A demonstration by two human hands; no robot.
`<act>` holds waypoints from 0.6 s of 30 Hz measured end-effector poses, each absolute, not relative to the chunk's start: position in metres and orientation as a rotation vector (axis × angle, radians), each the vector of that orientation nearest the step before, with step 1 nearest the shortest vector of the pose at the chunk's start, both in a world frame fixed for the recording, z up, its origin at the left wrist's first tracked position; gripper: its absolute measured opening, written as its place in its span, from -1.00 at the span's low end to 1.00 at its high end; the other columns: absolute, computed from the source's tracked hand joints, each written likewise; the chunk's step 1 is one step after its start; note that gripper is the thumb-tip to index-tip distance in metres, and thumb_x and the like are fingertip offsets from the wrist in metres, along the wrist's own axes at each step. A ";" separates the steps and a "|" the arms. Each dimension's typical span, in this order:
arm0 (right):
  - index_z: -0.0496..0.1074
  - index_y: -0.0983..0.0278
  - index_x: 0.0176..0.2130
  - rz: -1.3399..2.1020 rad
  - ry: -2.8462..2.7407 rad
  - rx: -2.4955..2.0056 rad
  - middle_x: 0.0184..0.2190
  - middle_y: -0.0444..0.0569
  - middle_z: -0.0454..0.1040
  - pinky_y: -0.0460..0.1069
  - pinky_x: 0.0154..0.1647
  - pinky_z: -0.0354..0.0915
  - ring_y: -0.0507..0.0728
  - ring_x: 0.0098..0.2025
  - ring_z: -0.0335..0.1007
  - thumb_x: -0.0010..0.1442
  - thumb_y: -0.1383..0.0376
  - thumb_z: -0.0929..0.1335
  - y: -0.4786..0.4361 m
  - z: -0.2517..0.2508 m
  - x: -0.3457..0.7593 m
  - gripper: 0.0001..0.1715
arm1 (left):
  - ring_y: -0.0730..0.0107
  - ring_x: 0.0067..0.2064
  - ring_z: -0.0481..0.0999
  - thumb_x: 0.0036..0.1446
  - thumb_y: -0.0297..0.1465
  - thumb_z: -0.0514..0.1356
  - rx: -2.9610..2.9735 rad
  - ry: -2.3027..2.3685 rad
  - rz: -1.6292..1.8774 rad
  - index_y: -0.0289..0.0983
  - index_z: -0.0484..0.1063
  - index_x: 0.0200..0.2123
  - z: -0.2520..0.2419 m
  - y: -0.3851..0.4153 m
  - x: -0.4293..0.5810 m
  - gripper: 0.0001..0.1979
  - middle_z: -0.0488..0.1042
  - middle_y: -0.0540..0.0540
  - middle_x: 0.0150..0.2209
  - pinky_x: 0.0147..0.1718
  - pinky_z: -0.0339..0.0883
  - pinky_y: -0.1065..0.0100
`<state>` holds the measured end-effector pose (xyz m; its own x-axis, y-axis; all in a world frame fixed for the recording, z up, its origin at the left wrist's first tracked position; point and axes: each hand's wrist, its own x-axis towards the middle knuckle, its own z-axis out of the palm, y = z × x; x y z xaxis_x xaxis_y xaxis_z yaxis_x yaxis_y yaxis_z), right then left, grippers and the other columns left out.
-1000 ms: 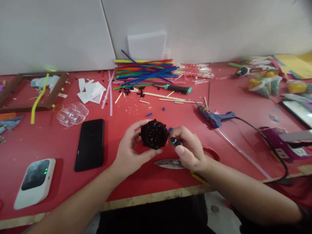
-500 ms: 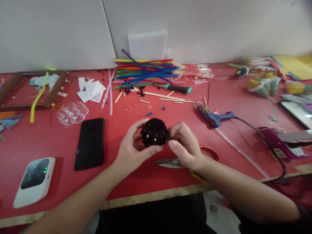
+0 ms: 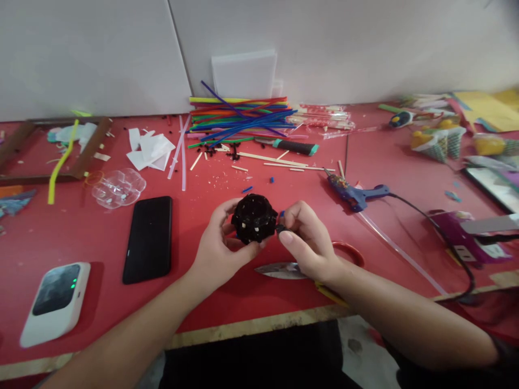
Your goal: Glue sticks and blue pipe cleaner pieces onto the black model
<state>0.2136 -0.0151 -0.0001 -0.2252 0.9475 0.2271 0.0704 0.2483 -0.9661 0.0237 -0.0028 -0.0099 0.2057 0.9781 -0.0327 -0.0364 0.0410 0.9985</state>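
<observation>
A small round black cup-like craft piece (image 3: 254, 219), hollow at the top with pale spots on its side, is gripped by my left hand (image 3: 225, 246), thumb in front and fingers behind. My right hand (image 3: 310, 240) is at the piece's right side, thumb and forefinger pinching a small black bit (image 3: 280, 228). Whether that bit touches the piece, I cannot tell. Below my hands lie scissors (image 3: 279, 270), their blades pointing left and the red handle partly hidden by my right hand and wrist.
Behind the hands lie colourful pipe cleaners (image 3: 243, 121), a craft knife (image 3: 295, 147) and wooden sticks (image 3: 275, 160). A glue gun (image 3: 352, 192) with a cord rests on the right. A black phone (image 3: 148, 237) and a white device (image 3: 57, 302) lie on the left.
The black piece has shifted slightly left and tilted in my left hand. A small gap now shows between it and my right fingers.
</observation>
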 end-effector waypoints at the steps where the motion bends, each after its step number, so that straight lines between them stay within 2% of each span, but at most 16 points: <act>1: 0.11 0.15 -0.29 1.130 -1.543 -0.980 -0.54 -0.25 0.11 -0.04 -0.53 -0.07 0.00 -0.54 -0.07 0.35 0.07 0.33 -0.015 -0.001 0.214 -0.67 | 0.14 -0.01 0.58 -0.04 -0.31 0.47 1.245 1.052 1.063 -0.10 0.26 0.14 -0.011 -0.003 0.024 -0.30 0.41 -0.18 0.15 -0.21 0.59 0.25; 6: 0.08 0.15 -0.31 1.094 -1.566 -0.970 -0.52 -0.27 -0.01 -0.04 -0.53 -0.12 -0.01 -0.52 -0.15 0.37 0.15 0.32 -0.018 -0.003 0.215 -0.68 | 0.13 0.02 0.56 -0.07 -0.34 0.48 1.261 1.062 1.078 -0.09 0.22 0.15 -0.014 -0.003 0.023 -0.25 0.31 -0.20 0.21 -0.20 0.59 0.23; 10: 0.06 0.15 -0.31 1.064 -1.602 -0.941 -0.53 -0.29 -0.02 -0.05 -0.54 -0.14 -0.03 -0.54 -0.17 0.38 0.21 0.31 -0.019 -0.001 0.214 -0.69 | 0.16 0.00 0.54 -0.06 -0.34 0.47 1.281 1.061 1.067 -0.09 0.25 0.12 -0.015 -0.003 0.023 -0.31 0.33 -0.18 0.18 -0.17 0.57 0.21; 18: 0.06 0.15 -0.32 0.949 -1.652 -0.993 -0.54 -0.31 -0.03 -0.07 -0.57 -0.12 -0.05 -0.57 -0.14 0.36 0.27 0.30 -0.018 0.000 0.212 -0.70 | 0.19 -0.02 0.54 -0.07 -0.38 0.45 1.281 1.036 1.085 -0.10 0.25 0.10 -0.015 0.000 0.023 -0.32 0.33 -0.16 0.16 -0.24 0.57 0.28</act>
<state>0.2118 -0.0181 0.0004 -0.2158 0.9195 0.3286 0.1793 0.3681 -0.9123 0.0230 -0.0003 -0.0151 0.1951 0.9807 0.0132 -0.0317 -0.0072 0.9995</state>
